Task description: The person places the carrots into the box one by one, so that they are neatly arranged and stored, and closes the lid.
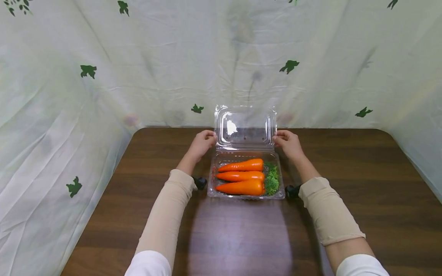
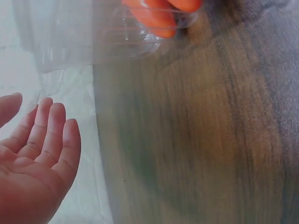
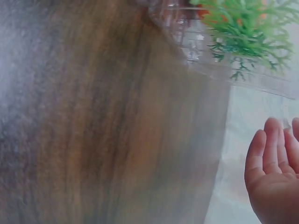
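A clear plastic hinged container (image 1: 211,184) lies on the table with its lid (image 1: 246,124) raised at the back. Three orange carrots (image 1: 241,176) are side by side in its base, tips toward the left. Green leafy sprigs (image 1: 271,181) fill the right end. My left hand (image 1: 203,143) pinches the lid's left edge between thumb and fingertips. On the opposite edge, my right hand (image 1: 289,145) pinches the lid in the same way. Both wrist views show fairly straight fingers at the plastic, with only part of each thumb visible.
The container stands on a dark wooden table (image 1: 345,172) near its far edge. Behind and to the sides hangs a pale curtain (image 1: 172,57) with green leaf shapes. Black wrist devices (image 1: 292,191) sit beside the container's base.
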Demonstrator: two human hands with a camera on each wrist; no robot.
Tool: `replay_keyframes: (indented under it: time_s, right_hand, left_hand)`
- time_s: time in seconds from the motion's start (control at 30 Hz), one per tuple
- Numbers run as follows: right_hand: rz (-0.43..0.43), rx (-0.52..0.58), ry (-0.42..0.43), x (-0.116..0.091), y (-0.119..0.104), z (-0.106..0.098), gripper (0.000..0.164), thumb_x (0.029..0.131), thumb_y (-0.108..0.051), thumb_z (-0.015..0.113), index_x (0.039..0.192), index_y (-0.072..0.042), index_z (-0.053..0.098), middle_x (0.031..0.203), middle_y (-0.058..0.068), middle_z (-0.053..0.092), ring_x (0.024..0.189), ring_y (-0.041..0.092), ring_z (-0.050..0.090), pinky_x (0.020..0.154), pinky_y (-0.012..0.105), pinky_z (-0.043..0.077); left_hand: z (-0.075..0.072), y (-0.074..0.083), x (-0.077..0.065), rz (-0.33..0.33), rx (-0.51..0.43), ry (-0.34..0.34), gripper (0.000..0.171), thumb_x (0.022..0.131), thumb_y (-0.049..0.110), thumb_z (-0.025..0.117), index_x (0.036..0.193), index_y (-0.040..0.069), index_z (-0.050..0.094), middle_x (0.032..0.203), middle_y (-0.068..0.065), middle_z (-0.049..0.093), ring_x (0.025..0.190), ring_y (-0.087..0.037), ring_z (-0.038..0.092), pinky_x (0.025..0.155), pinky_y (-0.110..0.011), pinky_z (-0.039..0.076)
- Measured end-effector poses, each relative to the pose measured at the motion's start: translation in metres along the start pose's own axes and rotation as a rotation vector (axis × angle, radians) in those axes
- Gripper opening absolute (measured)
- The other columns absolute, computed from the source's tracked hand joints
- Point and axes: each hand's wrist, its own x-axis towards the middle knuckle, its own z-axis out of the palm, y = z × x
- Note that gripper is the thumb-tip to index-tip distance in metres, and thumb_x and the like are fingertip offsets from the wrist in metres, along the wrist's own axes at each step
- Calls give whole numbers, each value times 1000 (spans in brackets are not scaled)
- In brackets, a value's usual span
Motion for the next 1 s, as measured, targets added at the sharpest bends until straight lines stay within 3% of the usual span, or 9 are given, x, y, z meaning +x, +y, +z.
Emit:
replay_keyframes:
  time_s: [0.27,0.43,0.57,0.73,0.87,1.0]
  right_hand:
    - [-53,-21,37,-6,-13,-5,32,91,-19,55,109,8,54,94,14,57,82,21,53,78,35,46]
    - [-107,-34,40,-10,-19,-6,33,89,-23,56,105,6,56,91,9,59,89,29,55,81,42,45]
    - [-160,-44,30,-17,-24,-10,32,89,-22,57,106,5,55,97,12,59,92,27,58,81,37,47]
    - [-222,-32,3,-30,-35,-15,27,89,-14,57,105,8,53,97,12,57,90,26,59,79,28,48]
    - [-257,-71,-10,-46,-50,-15,22,88,-8,56,102,8,54,94,11,57,88,26,57,75,25,47]
    - [-298,-112,-27,-58,-56,-16,19,87,-3,57,101,9,54,95,16,56,84,17,55,73,17,45]
  left_hand:
    - [-5,11,-5,46,3,25,21,90,10,53,105,-4,54,91,-14,55,80,-25,51,79,-41,45]
    - [-12,19,-13,119,37,41,19,90,12,54,103,-3,56,90,-13,55,83,-32,52,74,-38,45]
    - [-18,24,-20,174,110,41,19,90,16,56,103,2,57,92,-11,55,82,-27,51,68,-30,43]
    - [-22,25,-29,221,196,28,20,89,19,57,104,6,56,95,-8,56,81,-22,48,69,-30,44]
    - [-23,23,-36,253,225,29,18,89,19,57,102,7,56,95,-7,56,82,-22,48,72,-31,44]
    - [-23,21,-44,293,235,34,14,88,16,59,98,6,57,93,-7,57,81,-21,50,73,-31,44]
